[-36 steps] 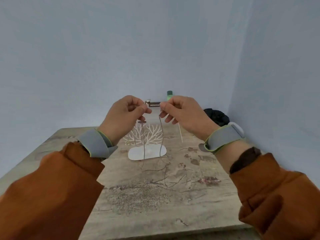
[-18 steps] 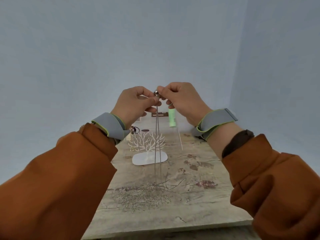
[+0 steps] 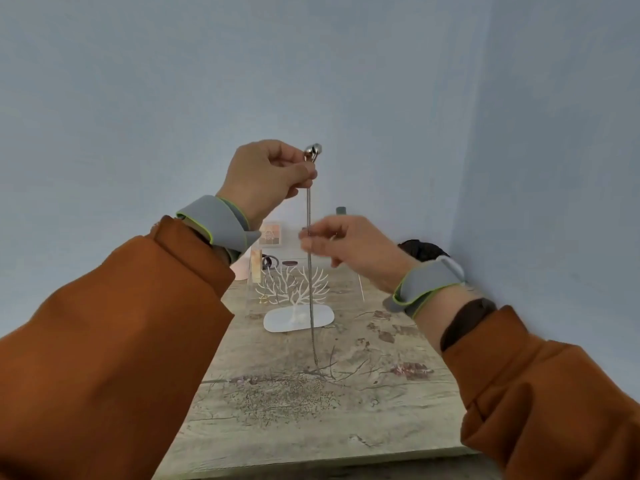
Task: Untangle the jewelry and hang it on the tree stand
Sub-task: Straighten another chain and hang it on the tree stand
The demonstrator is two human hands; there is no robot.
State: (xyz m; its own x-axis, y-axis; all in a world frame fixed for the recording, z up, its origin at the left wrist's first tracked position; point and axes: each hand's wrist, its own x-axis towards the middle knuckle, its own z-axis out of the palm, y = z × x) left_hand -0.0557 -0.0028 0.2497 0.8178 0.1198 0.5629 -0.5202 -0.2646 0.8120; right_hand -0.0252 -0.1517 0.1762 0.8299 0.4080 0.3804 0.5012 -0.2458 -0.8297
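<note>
Necklace chain [image 3: 309,271]: held aloft above the middle of the bench [image 3: 311,403], long axis vertical, clasp end up, free end dangling before the white tree stand [image 3: 298,299] toward the far edge. Left hand [image 3: 266,174] fingers clenched on the top; right hand [image 3: 349,244] fingers pinch mid-chain, likely so it hangs straight, untangled.

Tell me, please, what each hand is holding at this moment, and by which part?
The left hand pinches the silver chain at its top, just below the clasp. The right hand pinches the same chain partway down; the rest hangs free.
</note>
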